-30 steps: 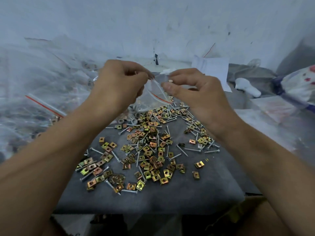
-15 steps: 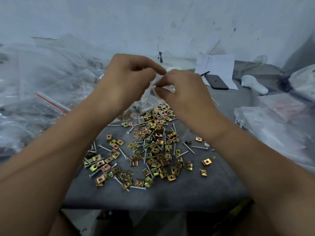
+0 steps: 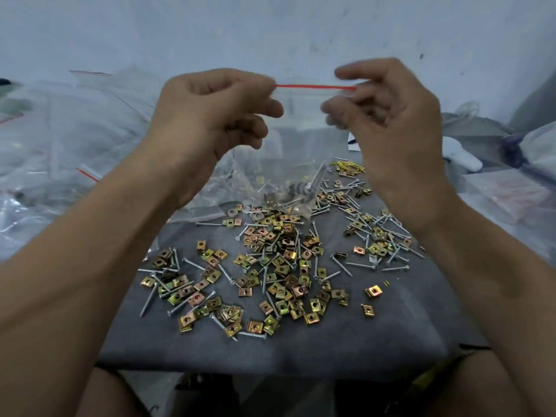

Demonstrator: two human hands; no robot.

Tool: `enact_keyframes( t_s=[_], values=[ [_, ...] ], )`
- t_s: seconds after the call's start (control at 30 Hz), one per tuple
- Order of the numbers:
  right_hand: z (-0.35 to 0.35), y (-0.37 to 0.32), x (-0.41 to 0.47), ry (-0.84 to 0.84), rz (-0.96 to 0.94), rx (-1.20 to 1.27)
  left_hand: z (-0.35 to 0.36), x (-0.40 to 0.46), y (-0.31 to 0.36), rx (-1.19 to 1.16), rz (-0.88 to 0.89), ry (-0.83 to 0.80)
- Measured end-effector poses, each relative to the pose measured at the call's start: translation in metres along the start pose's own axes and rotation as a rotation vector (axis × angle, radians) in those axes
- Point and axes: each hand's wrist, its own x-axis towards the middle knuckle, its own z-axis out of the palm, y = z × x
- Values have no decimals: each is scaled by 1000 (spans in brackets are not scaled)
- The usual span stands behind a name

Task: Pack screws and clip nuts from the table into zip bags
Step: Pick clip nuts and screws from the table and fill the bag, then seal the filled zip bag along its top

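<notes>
Both hands, left (image 3: 210, 115) & right (image 3: 388, 115), pinch zip bag (image 3: 304, 130) seal at 12 o'clock. Risk: seal half shut, screws spill onto counter (image 3: 301, 350).

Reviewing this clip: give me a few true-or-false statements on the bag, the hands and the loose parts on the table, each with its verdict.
1. Both hands hold one clear zip bag by its top, the left hand at one end of the red strip and the right hand at the other. True.
2. The bag is empty. False: some hardware lies in its bottom.
3. Clip nuts and screws lie loose on the grey table. True.
4. The bag lies flat on the table. False: it hangs from the hands, held up above the loose parts.
5. The clip nuts are sorted into neat rows. False: they lie scattered, mixed with the screws.
</notes>
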Motion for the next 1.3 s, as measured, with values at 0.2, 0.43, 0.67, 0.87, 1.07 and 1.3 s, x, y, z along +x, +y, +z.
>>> enact_keyframes(
  t_s=[0.2,0.43,0.67,0.87,1.07,1.3],
  values=[
    [-10,4,-7,100,195,371,1,-4,-10,177,7,-6],
    [-15,10,-9,129,415,604,5,-7,-12,182,-22,-12],
    [-13,10,-3,166,446,603,15,-4,-5,129,-70,13],
    [-10,10,-10,54,425,534,23,-4,-16,84,-98,134],
    [-3,9,-15,43,410,533,17,-4,-17,142,-21,148],
    [0,4,-13,0,378,564,25,-10,-15,150,23,93]
  ],
)
